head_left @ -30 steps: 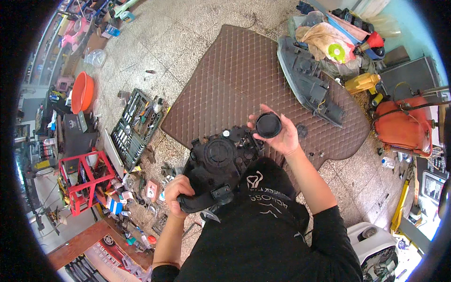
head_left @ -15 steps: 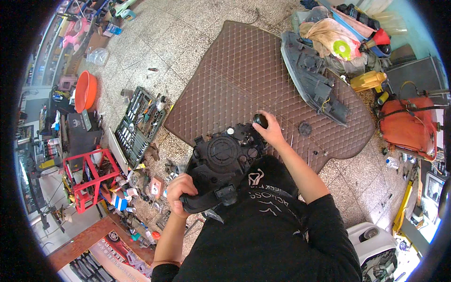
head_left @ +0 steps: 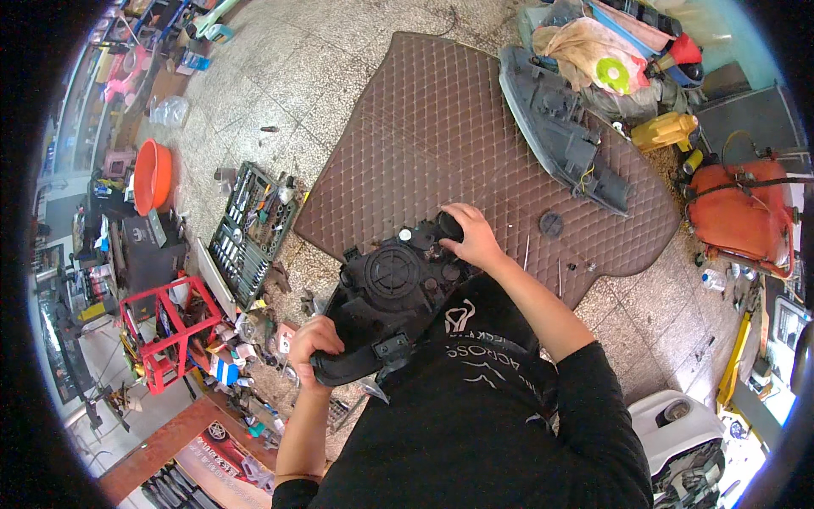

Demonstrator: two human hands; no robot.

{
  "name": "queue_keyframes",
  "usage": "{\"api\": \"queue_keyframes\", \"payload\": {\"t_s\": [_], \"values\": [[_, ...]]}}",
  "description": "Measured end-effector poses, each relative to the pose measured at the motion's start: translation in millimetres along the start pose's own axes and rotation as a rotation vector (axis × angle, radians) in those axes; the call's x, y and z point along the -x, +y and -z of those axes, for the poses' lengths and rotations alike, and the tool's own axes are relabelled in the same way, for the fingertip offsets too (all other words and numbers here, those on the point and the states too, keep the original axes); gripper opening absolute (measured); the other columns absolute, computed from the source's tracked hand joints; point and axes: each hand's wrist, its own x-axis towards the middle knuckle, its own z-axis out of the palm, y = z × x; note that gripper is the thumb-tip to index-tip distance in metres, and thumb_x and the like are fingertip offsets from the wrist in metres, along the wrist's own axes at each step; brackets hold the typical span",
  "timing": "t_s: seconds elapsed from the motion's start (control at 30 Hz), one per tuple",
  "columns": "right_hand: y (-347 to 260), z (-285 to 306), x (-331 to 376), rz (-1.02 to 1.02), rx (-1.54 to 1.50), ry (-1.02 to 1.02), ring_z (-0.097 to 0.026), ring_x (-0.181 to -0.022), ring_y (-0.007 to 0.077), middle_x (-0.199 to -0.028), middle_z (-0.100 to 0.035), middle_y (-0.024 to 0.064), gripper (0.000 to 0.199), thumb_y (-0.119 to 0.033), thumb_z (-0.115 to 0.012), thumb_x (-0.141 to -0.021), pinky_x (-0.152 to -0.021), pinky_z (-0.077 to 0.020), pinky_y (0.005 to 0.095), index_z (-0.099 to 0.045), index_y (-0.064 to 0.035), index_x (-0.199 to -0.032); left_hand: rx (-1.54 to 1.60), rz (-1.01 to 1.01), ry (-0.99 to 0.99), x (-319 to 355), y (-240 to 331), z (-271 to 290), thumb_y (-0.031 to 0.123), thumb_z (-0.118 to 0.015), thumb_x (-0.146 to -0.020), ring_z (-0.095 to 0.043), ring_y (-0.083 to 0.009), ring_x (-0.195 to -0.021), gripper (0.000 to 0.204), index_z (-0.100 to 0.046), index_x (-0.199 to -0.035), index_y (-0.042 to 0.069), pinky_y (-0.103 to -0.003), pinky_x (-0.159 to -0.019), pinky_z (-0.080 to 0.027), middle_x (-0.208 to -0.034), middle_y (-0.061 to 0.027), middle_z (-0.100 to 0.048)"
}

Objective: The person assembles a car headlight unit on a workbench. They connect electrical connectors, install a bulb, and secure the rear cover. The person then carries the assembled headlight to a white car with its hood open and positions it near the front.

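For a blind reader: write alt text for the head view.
A person's left hand grips the end of a black headlight housing while the right hand presses a round black cap onto its back, over a brown quilted mat; a socket tray lies to the left.

One second ago my right hand (head_left: 471, 240) held a round black cap (head_left: 449, 226) raised clear of the black headlight housing (head_left: 398, 284), above its upper right corner. Half a second ago I had lowered the cap to that corner. Now the cap is seated against the housing's upper right end, and my right hand covers it from the right with the fingers curled over it. My left hand (head_left: 315, 341) has shifted slightly along the housing's lower left arm, where it grips.
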Motion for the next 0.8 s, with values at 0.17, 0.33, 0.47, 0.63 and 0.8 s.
{"api": "queue_keyframes", "payload": {"t_s": [0.17, 0.33, 0.47, 0.63, 0.8], "values": [[1, -6, 4, -0.121, 0.023, 0.159, -0.051, -0.134, 0.0389, -0.138, -0.056, 0.0165, 0.072, -0.015, -0.086, -0.075, -0.115, -0.0425, 0.0455, -0.057, -0.0095, -0.141, 0.005, -0.014, -0.017, -1, -1, 1, 0.068, -0.044, -0.099, -0.054, -0.0214, -0.058, 0.070, -0.055, -0.066, 0.007, -0.036, -0.060, -0.039, -0.062, -0.0066, -0.058], [9, 3, 10, -0.131, -0.010, 0.176, -0.052, -0.133, 0.0393, -0.140, -0.054, 0.0180, 0.070, -0.011, -0.082, -0.076, -0.114, -0.0443, 0.0450, -0.055, -0.0069, -0.141, -0.026, -0.058, -0.063, -4, -1, 2, 0.067, -0.039, -0.102, -0.056, -0.0228, -0.057, 0.070, -0.055, -0.068, 0.008, -0.037, -0.061, -0.042, -0.063, -0.0067, -0.061], [14, 10, 17, -0.201, -0.014, 0.193, -0.054, -0.131, 0.0402, -0.141, -0.055, 0.0200, 0.073, -0.015, -0.085, -0.076, -0.113, -0.0453, 0.0446, -0.054, -0.0061, -0.141, -0.019, -0.056, -0.091, -7, 1, 1, 0.064, -0.043, -0.101, -0.056, -0.0221, -0.057, 0.066, -0.056, -0.067, 0.009, -0.037, -0.061, -0.042, -0.063, -0.0059, -0.061], [16, 17, 29, -0.258, -0.036, 0.186, -0.052, -0.133, 0.0414, -0.143, -0.054, 0.0214, 0.076, -0.019, -0.087, -0.075, -0.114, -0.0440, 0.0463, -0.053, -0.0070, -0.143, -0.054, -0.040, -0.181, -9, 7, 1, 0.063, -0.043, -0.102, -0.059, -0.0243, -0.058, 0.064, -0.058, -0.070, 0.009, -0.039, -0.060, -0.044, -0.065, -0.0055, -0.064], [17, 24, 47, -0.310, -0.050, 0.243, -0.057, -0.128, 0.0394, -0.138, -0.058, 0.0187, 0.074, -0.017, -0.088, -0.075, -0.110, -0.0475, 0.0448, -0.055, -0.0062, -0.140, -0.011, -0.130, -0.307, -15, 7, 3, 0.068, -0.041, -0.103, -0.062, -0.0230, -0.058, 0.068, -0.059, -0.074, 0.009, -0.037, -0.059, -0.047, -0.068, -0.0052, -0.065]]}}
